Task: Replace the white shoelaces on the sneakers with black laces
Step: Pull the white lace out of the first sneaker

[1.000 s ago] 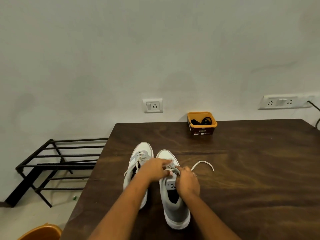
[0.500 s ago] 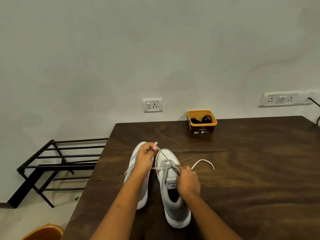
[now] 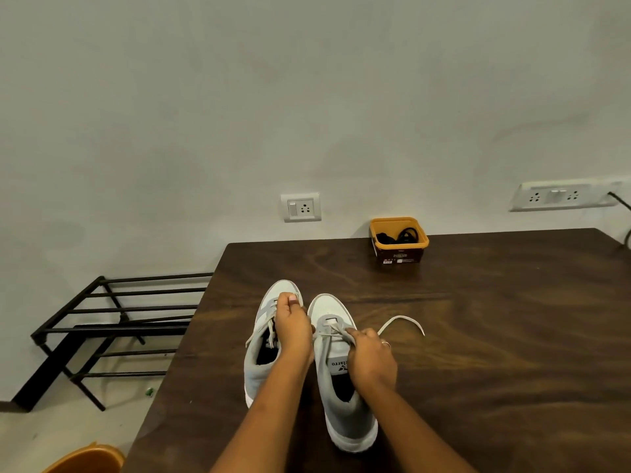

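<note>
On my feed both hands were closed down tight. The left hand (image 3: 292,326) sat a little left of the frame's centre, above the left-hand sneaker (image 3: 258,365). Its fingers were curled in and its thumb was pressed on top, pinching a strand of the white lace (image 3: 403,319). A thin line of that lace ran across from the eyelets of the right-hand sneaker (image 3: 346,407) to this hand. The right hand (image 3: 370,358) lay over the tongue of the right-hand sneaker. Its fingers were curled narrowly round the crossed lace at the front eyelets, and it had a ring on one finger.

Both sneakers stood side by side on the dark wooden table (image 3: 495,353), toes pointing up the frame, directly under the hands. The lace's loose end arced over the bare table just right of the right hand.

The black laces (image 3: 404,235) lay in an orange tub (image 3: 398,247) at the table's far edge by the wall, up and to the right, well apart from both hands.

A black metal rack (image 3: 119,319) stood on the floor at the left, and wall sockets (image 3: 301,207) were above the table.
</note>
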### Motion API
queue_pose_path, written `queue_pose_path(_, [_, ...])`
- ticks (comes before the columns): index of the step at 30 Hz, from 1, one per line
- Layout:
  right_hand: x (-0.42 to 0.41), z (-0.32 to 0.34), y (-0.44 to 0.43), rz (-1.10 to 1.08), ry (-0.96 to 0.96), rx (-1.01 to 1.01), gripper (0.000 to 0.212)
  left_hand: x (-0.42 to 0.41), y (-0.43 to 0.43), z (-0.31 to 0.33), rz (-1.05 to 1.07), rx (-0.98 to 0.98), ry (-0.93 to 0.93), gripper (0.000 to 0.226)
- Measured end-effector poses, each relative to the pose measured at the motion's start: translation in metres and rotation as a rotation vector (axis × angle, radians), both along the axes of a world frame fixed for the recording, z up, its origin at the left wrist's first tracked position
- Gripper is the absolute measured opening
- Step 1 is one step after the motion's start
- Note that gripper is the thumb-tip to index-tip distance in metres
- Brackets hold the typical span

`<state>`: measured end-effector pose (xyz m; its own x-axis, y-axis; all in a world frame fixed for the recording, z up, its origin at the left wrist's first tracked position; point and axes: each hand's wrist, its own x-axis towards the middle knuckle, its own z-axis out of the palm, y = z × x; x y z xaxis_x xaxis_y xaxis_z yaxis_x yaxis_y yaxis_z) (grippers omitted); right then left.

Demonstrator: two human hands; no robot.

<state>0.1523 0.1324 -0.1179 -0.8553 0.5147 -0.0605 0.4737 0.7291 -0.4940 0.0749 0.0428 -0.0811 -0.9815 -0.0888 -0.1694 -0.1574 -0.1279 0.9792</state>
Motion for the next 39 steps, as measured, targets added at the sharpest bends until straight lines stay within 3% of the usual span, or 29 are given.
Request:
queue_pose_path(5, [0.001, 0.000, -0.001, -0.011, -0.006, -0.001, 0.044, -0.008, 0.003, -0.006, -0.033, -0.234, 0.104, 0.035])
queue_pose_path(9, [0.002, 0.001, -0.001, -0.007, -0.006, -0.009, 0.041, -0.003, 0.007, 0.003, -0.543, -0.928, 0.442, 0.021])
queue_pose_path(11, [0.003, 0.001, -0.001, -0.004, 0.011, -0.023, 0.040, -0.003, 0.011, 0.004, -0.736, -1.249, 0.464, 0.019])
queue_pose_path(13, [0.005, 0.001, 0.000, -0.013, 0.023, -0.034, 0.038, -0.003, 0.010, 0.002, -0.835, -1.437, 0.438, 0.020])
queue_pose_path(15, [0.005, 0.000, 0.001, -0.035, 0.026, -0.039, 0.038, -0.002, 0.005, -0.001, -0.842, -1.407, 0.459, 0.022])
queue_pose_path(19, [0.003, -0.002, -0.001, -0.044, 0.027, -0.021, 0.038, 0.004, -0.007, 0.002, -0.718, -1.121, 0.422, 0.023])
queue_pose_path(22, [0.003, -0.003, -0.001, -0.061, 0.046, -0.040, 0.037, 0.008, -0.003, 0.001, -0.788, -1.219, 0.457, 0.020])
queue_pose_path(26, [0.006, -0.005, -0.001, -0.135, 0.169, -0.061, 0.024, 0.009, 0.005, -0.004, -0.683, -1.306, 0.449, 0.021])
queue_pose_path(30, [0.007, -0.010, -0.001, -0.149, 0.262, -0.095, 0.014, 0.010, 0.008, -0.008, -0.608, -1.215, 0.378, 0.019])
queue_pose_path(39, [-0.007, -0.032, 0.008, -0.191, 0.513, -0.614, 0.007, 0.013, 0.010, -0.020, -0.567, -0.890, 0.177, 0.010])
